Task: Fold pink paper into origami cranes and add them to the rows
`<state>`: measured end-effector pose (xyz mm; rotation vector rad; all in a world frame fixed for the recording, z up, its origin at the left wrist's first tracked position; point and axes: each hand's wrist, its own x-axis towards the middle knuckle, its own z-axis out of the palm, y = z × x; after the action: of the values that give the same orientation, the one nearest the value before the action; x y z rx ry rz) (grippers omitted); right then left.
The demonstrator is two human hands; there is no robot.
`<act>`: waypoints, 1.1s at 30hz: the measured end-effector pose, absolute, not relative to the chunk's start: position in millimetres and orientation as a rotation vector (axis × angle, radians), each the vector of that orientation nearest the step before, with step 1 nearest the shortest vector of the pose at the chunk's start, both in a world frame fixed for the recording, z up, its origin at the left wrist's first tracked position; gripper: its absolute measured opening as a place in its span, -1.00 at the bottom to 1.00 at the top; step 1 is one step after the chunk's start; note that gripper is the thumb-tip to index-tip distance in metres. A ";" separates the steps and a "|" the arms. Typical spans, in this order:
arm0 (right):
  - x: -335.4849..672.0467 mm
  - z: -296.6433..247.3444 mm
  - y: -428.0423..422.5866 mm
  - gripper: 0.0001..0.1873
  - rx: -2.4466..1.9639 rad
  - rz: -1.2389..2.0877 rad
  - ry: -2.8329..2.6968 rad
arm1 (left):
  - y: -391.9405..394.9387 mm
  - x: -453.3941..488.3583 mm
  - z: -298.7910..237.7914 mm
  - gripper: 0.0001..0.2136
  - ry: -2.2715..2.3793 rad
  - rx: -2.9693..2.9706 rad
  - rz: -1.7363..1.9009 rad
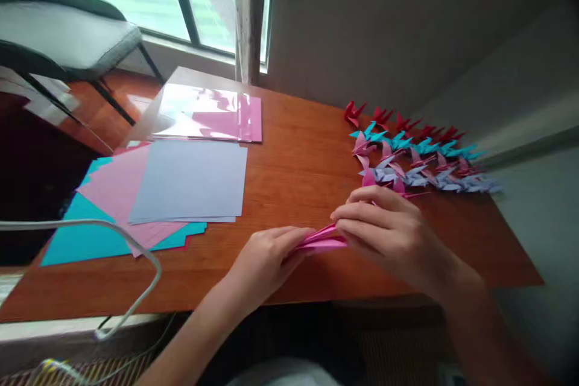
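A folded pink paper piece (322, 240) lies low over the wooden table (294, 175) near its front edge. My left hand (266, 256) pinches its left end with closed fingers. My right hand (384, 226) covers its right end, fingers pressed together on the paper. Just behind my right hand, several finished paper cranes (416, 154) in red, turquoise, pink and lilac stand in rows toward the wall.
A stack of flat sheets, lilac (192, 178) on top of pink and turquoise, lies at the left. Behind it sits a clear plastic pack of pink paper (212, 111). A white cable (136, 253) loops over the front left edge. A grey chair (63, 30) stands by the window.
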<state>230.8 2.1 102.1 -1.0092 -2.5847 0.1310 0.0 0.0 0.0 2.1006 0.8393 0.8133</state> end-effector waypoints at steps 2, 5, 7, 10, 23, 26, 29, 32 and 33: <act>233.8 100.0 3.4 -0.82 -1.022 0.136 -2.521 | 0.4 0.1 -0.1 -0.81 0.838 2.079 0.795; 237.0 100.4 4.3 -0.78 -1.052 0.145 -2.460 | 0.7 0.0 -0.4 -0.80 0.843 2.065 0.779; 237.4 103.2 4.2 -0.79 -1.073 0.164 -2.448 | 0.7 -0.2 -0.7 -0.80 0.850 2.065 0.775; 235.7 108.0 3.6 -0.83 -1.077 0.227 -2.483 | 0.4 -1.0 -1.4 -0.80 0.856 2.065 0.778; 230.3 106.1 3.0 -0.90 -1.171 0.219 -2.559 | 0.3 -1.0 -1.2 -0.81 0.866 2.080 0.764; 230.0 104.7 3.3 -0.88 -1.160 0.192 -2.572 | 0.7 -0.5 -1.2 -0.81 0.855 2.087 0.780; 229.1 104.2 2.9 -0.88 -1.142 0.147 -2.585 | 0.2 -0.4 -1.3 -0.82 0.857 2.101 0.791; 226.8 105.3 1.9 -0.90 -1.174 0.120 -2.577 | -0.4 -0.5 -0.9 -0.83 0.870 2.103 0.799; 226.1 105.9 1.5 -0.90 -1.194 0.130 -2.572 | -0.5 -0.5 -0.8 -0.83 0.874 2.102 0.799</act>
<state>226.1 1.5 105.9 -1.1941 -2.5723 0.1298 -0.5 -0.5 -0.8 2.1019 0.8743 0.7986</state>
